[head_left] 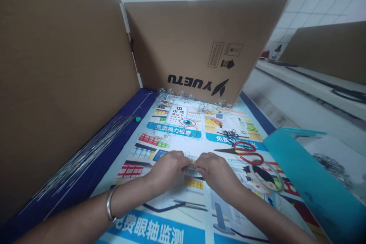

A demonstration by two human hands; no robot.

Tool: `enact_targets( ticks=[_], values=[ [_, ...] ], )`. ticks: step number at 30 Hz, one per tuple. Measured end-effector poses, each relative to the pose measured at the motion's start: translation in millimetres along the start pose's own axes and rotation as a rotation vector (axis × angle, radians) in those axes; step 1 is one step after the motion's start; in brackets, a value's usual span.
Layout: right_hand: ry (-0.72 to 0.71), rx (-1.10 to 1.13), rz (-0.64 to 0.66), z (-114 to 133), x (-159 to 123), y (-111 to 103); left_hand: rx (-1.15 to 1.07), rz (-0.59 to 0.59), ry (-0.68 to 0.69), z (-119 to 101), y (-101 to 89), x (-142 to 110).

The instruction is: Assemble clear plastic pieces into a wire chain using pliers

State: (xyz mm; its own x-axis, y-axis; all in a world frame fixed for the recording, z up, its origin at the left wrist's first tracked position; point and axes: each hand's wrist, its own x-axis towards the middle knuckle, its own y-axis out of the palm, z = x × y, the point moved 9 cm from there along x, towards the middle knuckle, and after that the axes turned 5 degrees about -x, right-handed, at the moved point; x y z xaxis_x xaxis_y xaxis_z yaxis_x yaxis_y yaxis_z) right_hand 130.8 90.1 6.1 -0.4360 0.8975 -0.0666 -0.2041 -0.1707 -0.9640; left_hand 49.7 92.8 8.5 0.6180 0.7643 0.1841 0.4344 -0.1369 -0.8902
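Observation:
My left hand (168, 167) and my right hand (213, 169) meet at the middle of a printed poster (160, 228) that covers the table. Both are curled into pinches, fingertips almost touching, on something small and thin between them that I cannot make out. A metal bangle (109, 205) circles my left wrist. Red-handled scissors (247, 151) lie on the poster just right of my right hand. A bundle of thin silver wires (85, 156) stretches along the blue strip to the left.
Cardboard walls stand at the left (57, 84) and back (200, 42). Small wire pieces (177, 95) lie in a heap along the back wall's foot, with dark rings (231, 134) near the scissors. A teal tray (309, 175) holding wire items sits at right. A small green bead (138, 119) rests near the wires.

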Motion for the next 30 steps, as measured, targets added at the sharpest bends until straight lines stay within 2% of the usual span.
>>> enact_targets(
  ticks=[7,14,19,23,26,30],
  values=[
    [0.022,0.128,-0.030,-2.5,2.6,-2.9,-0.040,-0.008,-0.039,5.6,-1.7,1.9],
    [0.129,0.468,-0.100,-18.9,6.9,-1.7,-0.256,-0.095,-0.112,18.0,-9.4,1.1],
    [0.218,0.815,-0.089,-29.9,7.6,16.9,-0.537,-0.203,-0.201,31.8,-8.4,-0.3],
    [0.267,1.066,-0.094,-31.5,4.7,26.1,-0.875,-0.245,-0.371,42.3,0.7,-2.3],
    [0.290,1.190,-0.107,-30.2,2.1,27.1,-1.136,-0.240,-0.460,42.3,10.7,-4.5],
    [0.310,1.288,-0.120,-27.7,-0.6,28.0,-1.371,-0.262,-0.488,39.7,20.4,-7.8]
  ],
)
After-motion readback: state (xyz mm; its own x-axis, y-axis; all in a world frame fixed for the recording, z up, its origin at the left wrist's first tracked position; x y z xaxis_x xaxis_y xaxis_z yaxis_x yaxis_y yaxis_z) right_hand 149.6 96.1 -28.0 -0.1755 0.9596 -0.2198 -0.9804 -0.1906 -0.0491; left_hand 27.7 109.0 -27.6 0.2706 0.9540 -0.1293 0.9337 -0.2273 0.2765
